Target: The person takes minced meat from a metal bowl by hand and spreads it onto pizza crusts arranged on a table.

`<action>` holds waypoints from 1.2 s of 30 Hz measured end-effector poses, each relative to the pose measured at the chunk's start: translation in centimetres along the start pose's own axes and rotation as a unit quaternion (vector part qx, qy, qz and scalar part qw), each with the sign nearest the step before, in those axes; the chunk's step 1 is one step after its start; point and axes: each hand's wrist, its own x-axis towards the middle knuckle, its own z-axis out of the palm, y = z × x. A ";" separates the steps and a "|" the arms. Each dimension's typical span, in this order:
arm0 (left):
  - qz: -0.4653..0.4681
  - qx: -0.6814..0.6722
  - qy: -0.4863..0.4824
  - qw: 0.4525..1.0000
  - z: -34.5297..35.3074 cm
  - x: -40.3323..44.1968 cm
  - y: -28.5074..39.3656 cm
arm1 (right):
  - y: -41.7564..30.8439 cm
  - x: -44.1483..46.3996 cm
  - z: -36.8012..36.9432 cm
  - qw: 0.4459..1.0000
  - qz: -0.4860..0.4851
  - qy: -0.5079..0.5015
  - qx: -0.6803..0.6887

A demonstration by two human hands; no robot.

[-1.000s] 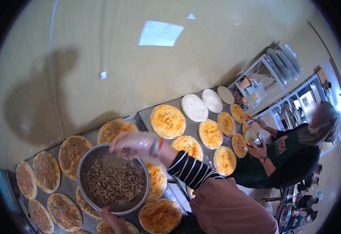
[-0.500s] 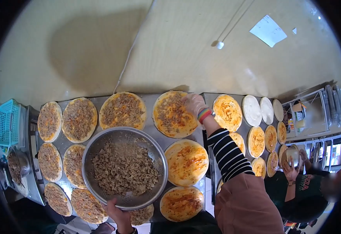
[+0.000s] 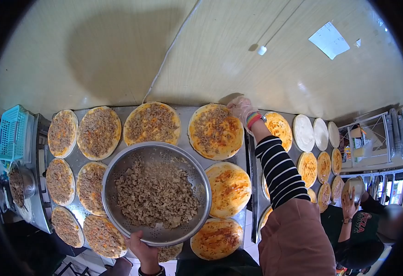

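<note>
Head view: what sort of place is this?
Probably a pizza kitchen: rows of dough rounds on metal tables, a metal bowl of crumbled topping, and a co-worker's dark shirt apparently lettered PIZZA.

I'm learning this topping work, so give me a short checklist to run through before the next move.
1. Metal bowl held: ok, the left hand grips its near rim.
2. Crumbly topping left in the bowl: ok, a broad heap remains.
3. Right hand covered: ok, it wears a clear glove.
4. Topping in the right hand's fingers: cannot tell, they are too hard to make out.
5. Round base beside the right hand covered evenly: not ok, orange sauce shows through on its right side.
6. Bowl's underside supported by anything besides the hand: cannot tell, it is hidden.
</note>
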 end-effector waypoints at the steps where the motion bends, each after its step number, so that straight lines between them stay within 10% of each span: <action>1: 0.000 0.001 0.000 1.000 0.0 0.0 0.0 | -0.3 0.1 -0.1 0.998 -0.054 0.000 -0.025; 5: 0.016 0.008 -0.029 0.999 -0.3 0.6 -0.2 | 1.9 1.9 2.3 0.982 -0.160 0.029 -0.099; 25: -0.011 0.008 0.013 1.000 -0.1 0.5 -0.7 | -2.7 -9.1 3.4 0.999 0.023 -0.029 -0.009; 36: -0.051 0.008 -0.029 0.998 0.4 -0.1 -0.6 | -8.0 -13.8 3.0 0.978 -0.184 0.084 0.053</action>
